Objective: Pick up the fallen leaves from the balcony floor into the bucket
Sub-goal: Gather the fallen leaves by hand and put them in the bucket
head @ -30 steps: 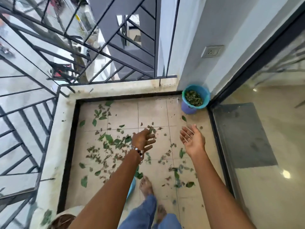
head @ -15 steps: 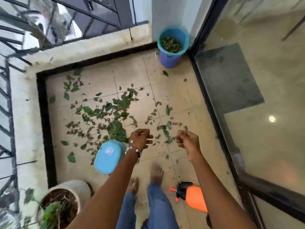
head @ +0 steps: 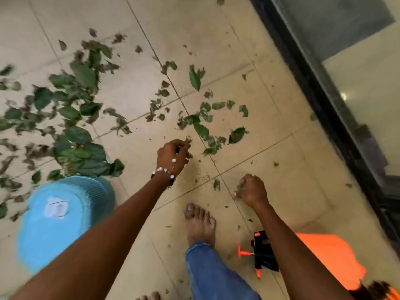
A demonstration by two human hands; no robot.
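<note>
My left hand point(head: 173, 155) was down near the tiled floor point(head: 249, 50), its fingers curled in on small bits of leaf at the tips; a beaded bracelet point(head: 165, 172) sat on that wrist. My right hand point(head: 252, 190) was lower and closer to me, fingers bunched and pinching at something small and dark against the tile; whether it was a leaf I could not tell.

Just beyond my left hand lay the nearest fallen leaves point(head: 201, 129), a loose patch on a tile joint, most with their long axes running roughly up and to the left. One larger leaf point(head: 194, 79) farther out pointed its tip toward me. The thickest heap point(head: 82, 148) spread to my left, too blurred and overlapped for me to count.

One upturned blue plastic container point(head: 56, 219) sat against that heap. One bare foot point(head: 200, 224) stood between my arms, and one orange sprayer point(head: 324, 256) lay under my right forearm.
</note>
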